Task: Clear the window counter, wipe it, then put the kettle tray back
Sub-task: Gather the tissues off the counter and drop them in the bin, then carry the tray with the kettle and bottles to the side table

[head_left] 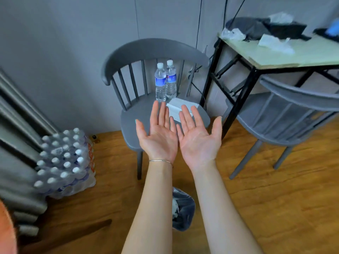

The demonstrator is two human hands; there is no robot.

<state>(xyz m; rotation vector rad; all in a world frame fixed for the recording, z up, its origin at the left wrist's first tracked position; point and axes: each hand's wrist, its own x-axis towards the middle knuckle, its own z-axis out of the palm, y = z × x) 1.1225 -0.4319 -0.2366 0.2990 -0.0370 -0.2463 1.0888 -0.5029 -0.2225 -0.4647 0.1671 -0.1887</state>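
From the head view I cannot see the window counter or the kettle tray; neither lies in frame. At two o'clock a pale-topped counter [297, 55] on black metal legs is cut off by the right edge, and the dark bags and crumpled clear plastic [275, 43] on it are too blurred for me to name. At nine o'clock grey ribbed panels [20, 114] run out of the left edge, and I cannot tell what they belong to.

My left hand [158, 136] and right hand [199, 139] hover palm up, side by side, fingers straight and spread, holding nothing. A thin metal bracelet [161, 160] circles the left wrist.

Behind them at twelve o'clock stands a matte grey spindle-back chair [132, 116]. On its seat two clear plastic water bottles [166, 81] with blue labels stand upright and touching, beside a white flat pack [176, 107] partly hidden by my fingers. A shrink-wrapped case of bottles [66, 162] sits at eight o'clock on the wood-grain floor [275, 189]. A dark lined bin [183, 209] shows between my forearms.
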